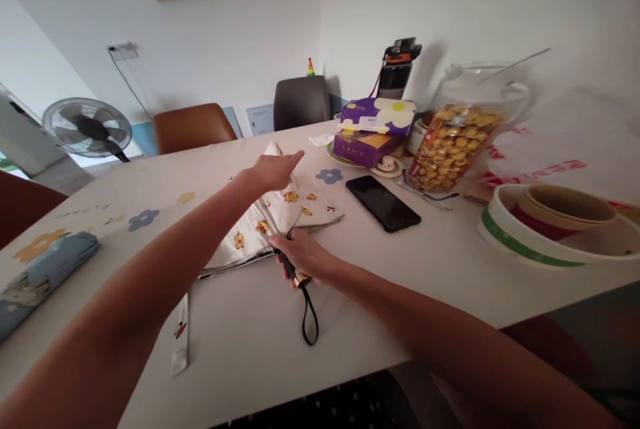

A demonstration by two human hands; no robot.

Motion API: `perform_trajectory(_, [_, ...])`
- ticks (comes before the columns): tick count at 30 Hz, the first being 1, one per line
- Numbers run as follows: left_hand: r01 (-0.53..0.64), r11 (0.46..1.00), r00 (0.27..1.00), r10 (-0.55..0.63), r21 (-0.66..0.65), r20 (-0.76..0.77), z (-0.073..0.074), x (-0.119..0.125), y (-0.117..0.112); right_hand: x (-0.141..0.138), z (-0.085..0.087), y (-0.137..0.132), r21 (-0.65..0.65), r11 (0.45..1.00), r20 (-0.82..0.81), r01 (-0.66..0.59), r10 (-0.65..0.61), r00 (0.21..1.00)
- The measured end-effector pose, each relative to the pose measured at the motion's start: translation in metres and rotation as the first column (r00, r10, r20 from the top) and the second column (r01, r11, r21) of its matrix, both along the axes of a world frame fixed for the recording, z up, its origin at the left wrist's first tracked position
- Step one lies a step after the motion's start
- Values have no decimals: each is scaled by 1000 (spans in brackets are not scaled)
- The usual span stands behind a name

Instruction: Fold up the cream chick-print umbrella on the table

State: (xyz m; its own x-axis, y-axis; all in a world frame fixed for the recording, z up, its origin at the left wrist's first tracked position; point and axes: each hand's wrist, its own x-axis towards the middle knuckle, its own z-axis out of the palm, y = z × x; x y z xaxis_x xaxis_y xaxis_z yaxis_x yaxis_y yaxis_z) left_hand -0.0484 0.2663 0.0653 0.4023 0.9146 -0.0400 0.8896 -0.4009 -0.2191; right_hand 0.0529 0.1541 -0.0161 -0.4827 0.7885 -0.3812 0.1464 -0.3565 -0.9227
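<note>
A folding umbrella (280,212) with white fabric printed with small yellow ducks lies on the table (240,329) in front of me. My right hand (305,257) is closed around its black handle, and a black wrist strap (310,319) loops down from it. My left hand (274,169) reaches forward to the far tip of the umbrella, fingers together and resting on the fabric. A narrow white closure strap (181,335) trails toward the near edge.
A black phone (383,203) lies right of the umbrella. Behind it are a purple box (376,130), a snack jar (453,145), a dark bottle (397,69) and stacked bowls (555,225). A blue folded umbrella (40,279) lies at left. Chairs (193,125) and a fan (87,127) stand beyond.
</note>
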Motion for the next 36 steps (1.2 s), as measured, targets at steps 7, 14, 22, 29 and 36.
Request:
perform_trajectory(7, [-48,998,999,49,31,-18,8,-16,13,1,0,0,-17,1000,-13,0,0,1000])
perform_trajectory(14, [15,996,388,72,-85,919,16,-96,-28,0,0,1,-56,998,35,37,-35,999])
perform_trajectory(22, [-40,965,236,262,-260,936,-31,-152,-91,3,5,-2,16,1000,42,-3,3,999])
perform_trajectory(29, [-65,990,55,129,-126,990,-65,-142,-106,6,8,5,-150,989,-68,-7,-3,998])
perform_trajectory(36, [-155,937,-431,223,-315,875,-75,-149,-104,8,4,15,-265,964,-134,-13,-24,991])
